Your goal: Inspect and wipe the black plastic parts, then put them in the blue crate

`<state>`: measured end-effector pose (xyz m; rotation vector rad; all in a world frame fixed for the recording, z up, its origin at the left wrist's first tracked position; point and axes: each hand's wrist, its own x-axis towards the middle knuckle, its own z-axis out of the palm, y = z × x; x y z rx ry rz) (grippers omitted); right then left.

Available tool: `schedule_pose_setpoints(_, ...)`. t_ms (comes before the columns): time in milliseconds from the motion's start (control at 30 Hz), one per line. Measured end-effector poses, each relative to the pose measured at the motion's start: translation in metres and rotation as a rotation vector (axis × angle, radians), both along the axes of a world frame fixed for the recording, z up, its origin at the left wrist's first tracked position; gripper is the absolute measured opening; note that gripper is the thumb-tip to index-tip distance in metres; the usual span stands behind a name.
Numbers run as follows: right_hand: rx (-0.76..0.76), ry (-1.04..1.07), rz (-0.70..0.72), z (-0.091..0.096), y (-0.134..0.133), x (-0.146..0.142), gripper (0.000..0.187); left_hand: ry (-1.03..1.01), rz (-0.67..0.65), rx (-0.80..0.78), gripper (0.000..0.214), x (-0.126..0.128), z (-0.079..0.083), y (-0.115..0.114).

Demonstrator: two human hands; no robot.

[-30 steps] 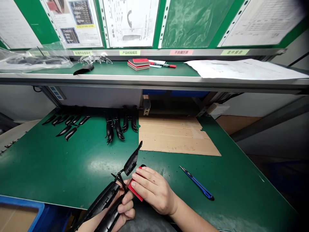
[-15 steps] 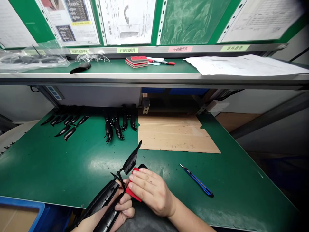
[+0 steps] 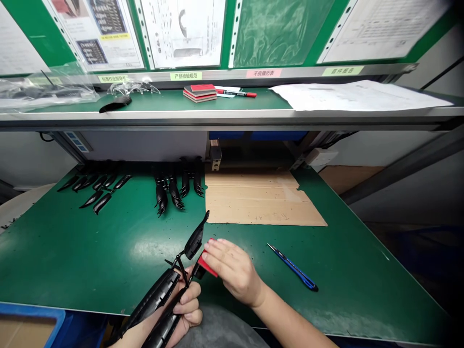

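Observation:
My left hand (image 3: 186,307) is closed around a black moulded plastic part (image 3: 154,295), a branching frame with several long curved pieces. It is held tilted over the front edge of the bench. In my right hand (image 3: 235,270) is a red sanding pad (image 3: 208,265), pressed under flat fingers against one of the part's upper pieces. My fingers hide much of the pad and most of that piece. To the right of my right hand, a blue utility knife (image 3: 293,267) lies on the green bench with its tip pointing away from me.
More black moulded parts (image 3: 168,191) lie at the back left. A cardboard sheet (image 3: 261,203) covers the back middle of the green bench (image 3: 108,256). Red pads (image 3: 200,93), a marker (image 3: 237,93) and papers (image 3: 355,94) rest on the shelf. A blue bin (image 3: 60,321) stands lower left.
My right hand and the red pad have moved up and slightly right along the black part. My left hand stays closed on it. The whole view has shifted slightly.

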<state>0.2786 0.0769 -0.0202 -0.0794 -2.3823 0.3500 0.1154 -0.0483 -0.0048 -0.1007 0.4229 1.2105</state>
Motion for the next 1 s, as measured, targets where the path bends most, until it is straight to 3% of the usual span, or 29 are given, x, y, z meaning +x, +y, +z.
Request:
schedule_pose_setpoints(167,0.017,-0.018,0.010,-0.003,0.013,0.003,0.036,0.001,0.028,0.024,0.017,0.003,0.000,0.001)
schedule_pose_setpoints(300,-0.321,0.011,-0.353,0.008,0.020,0.009,0.031,-0.027,-0.007,0.044,0.009,0.002,0.004,0.006)
schedule_pose_setpoints(333,-0.423,0.003,-0.383,0.015,0.015,0.009,0.027,-0.009,-0.005,0.032,0.009,0.001,0.005,0.009)
schedule_pose_setpoints(467,-0.802,-0.159,-0.229,0.036,-0.008,-0.001,0.016,0.137,-0.034,-0.005,0.021,-0.002,0.007,0.018)
schedule_pose_setpoints(500,-0.800,-0.188,-0.245,0.037,-0.010,-0.003,0.018,0.173,-0.037,-0.007,0.022,-0.002,0.007,0.019)
schedule_pose_setpoints(667,-0.531,-0.117,-0.598,0.022,0.007,0.001,0.021,0.221,-0.033,-0.008,0.017,-0.007,0.006,0.021)
schedule_pose_setpoints(767,-0.462,-0.092,-0.522,0.017,0.007,0.005,0.022,0.212,-0.051,-0.030,0.024,-0.008,0.003,0.021)
schedule_pose_setpoints(1000,-0.310,-0.063,-0.430,0.011,-0.011,-0.008,0.030,0.421,-0.052,-0.122,0.026,-0.007,-0.001,0.025)
